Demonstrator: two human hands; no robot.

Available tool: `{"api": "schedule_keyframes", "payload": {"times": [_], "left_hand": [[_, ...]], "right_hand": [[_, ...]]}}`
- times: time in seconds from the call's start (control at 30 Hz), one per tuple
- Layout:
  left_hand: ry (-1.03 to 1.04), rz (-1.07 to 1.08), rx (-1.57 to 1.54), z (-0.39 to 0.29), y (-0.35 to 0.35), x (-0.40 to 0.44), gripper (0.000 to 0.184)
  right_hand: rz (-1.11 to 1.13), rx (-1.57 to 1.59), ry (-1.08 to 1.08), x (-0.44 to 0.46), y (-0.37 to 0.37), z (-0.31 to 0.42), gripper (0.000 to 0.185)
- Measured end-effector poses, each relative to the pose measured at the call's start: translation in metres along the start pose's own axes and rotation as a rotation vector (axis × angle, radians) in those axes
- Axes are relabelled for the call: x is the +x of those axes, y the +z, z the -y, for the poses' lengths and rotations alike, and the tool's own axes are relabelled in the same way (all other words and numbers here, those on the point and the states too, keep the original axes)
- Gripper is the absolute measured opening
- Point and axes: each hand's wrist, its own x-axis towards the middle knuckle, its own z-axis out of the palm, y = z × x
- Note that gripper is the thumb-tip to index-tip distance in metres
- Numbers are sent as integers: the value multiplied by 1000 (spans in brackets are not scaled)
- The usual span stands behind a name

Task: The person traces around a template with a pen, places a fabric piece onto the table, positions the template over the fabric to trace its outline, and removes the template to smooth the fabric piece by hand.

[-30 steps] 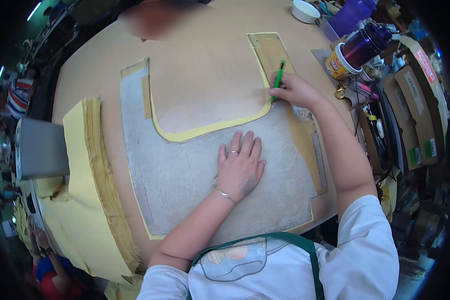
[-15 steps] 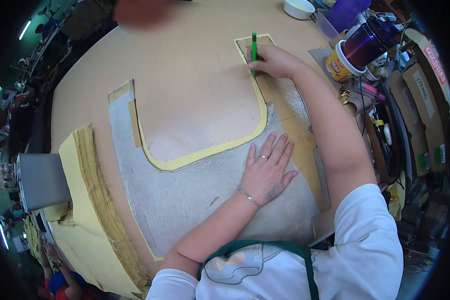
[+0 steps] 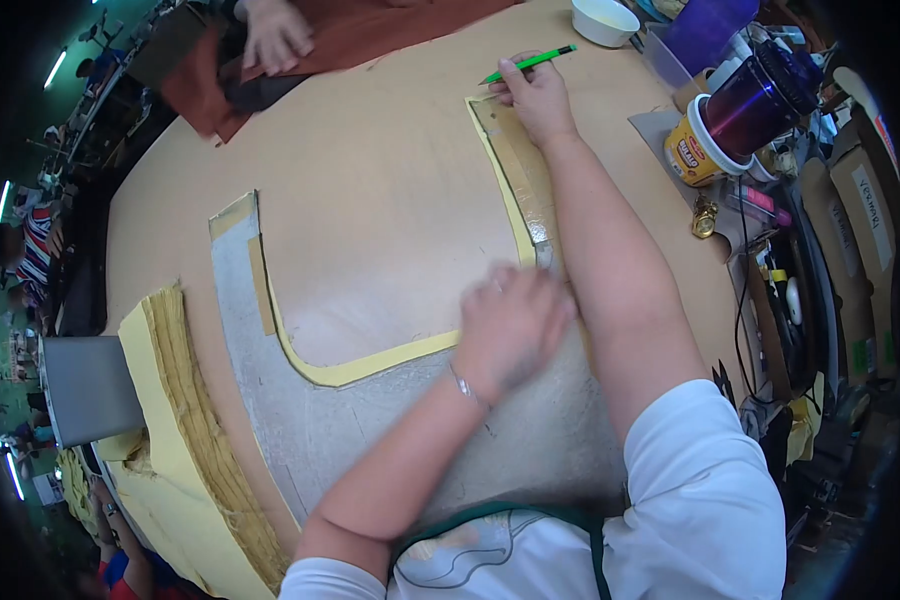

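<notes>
A green pencil [image 3: 545, 57] lies nearly level in the closed fingers of my right hand [image 3: 542, 95], its dark tip pointing left. That hand is at the far end of the right arm of a grey U-shaped pattern [image 3: 340, 440], patched with brown tape. Yellow sheet [image 3: 390, 358] shows as a strip along the pattern's inner edge. Above the right part of the pattern is my left hand [image 3: 515, 325], smeared by motion; its fingers cannot be made out, nor whether it touches the pattern.
A stack of yellow sheets [image 3: 195, 430] stands at left beside a grey box [image 3: 92, 390]. At the top, another person's hand [image 3: 275, 38] is over brown material [image 3: 370, 35]. A white bowl [image 3: 606, 22], a tub [image 3: 695, 150], a dark tumbler [image 3: 750, 105] and a watch [image 3: 704, 215] line the right.
My right hand has moved up, and the pencil has tipped from upright to nearly level. My left hand, earlier flat on the pattern, is now blurred. Brown material and another person's hand show at the top.
</notes>
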Motion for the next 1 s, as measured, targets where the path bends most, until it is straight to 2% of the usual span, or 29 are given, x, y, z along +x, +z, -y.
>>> {"api": "schedule_keyframes", "payload": {"times": [0.07, 0.13, 0.23, 0.4, 0.5, 0.63, 0.73, 0.83, 0.93, 1.0], "left_hand": [[24, -201, 72, 24, -9, 45, 32], [24, -330, 224, 47, -10, 93, 39], [-81, -245, 279, 64, -10, 129, 47], [-107, -218, 303, 66, -6, 131, 55], [-111, -217, 315, 68, -6, 132, 56], [-103, -224, 336, 67, -5, 131, 56], [-121, -198, 328, 64, -9, 131, 57], [-133, -190, 332, 64, -9, 131, 61], [-125, -171, 374, 64, -9, 132, 66], [-128, -167, 376, 64, -8, 132, 67]], "right_hand": [[9, -222, -2, 5, -3, -6, 26], [0, -295, -36, 13, -4, -13, 30], [16, -417, -50, 12, 0, -10, 33], [121, -628, -10, 9, 6, 10, 34], [111, -750, -64, 8, -2, 17, 33], [19, -768, -24, 12, -26, 23, 32], [133, -807, -81, 7, -5, 20, 32], [195, -730, -51, 2, 3, 23, 33], [-1, -841, -23, 12, -25, 22, 34], [-109, -668, 35, 18, -46, 11, 31]]}}
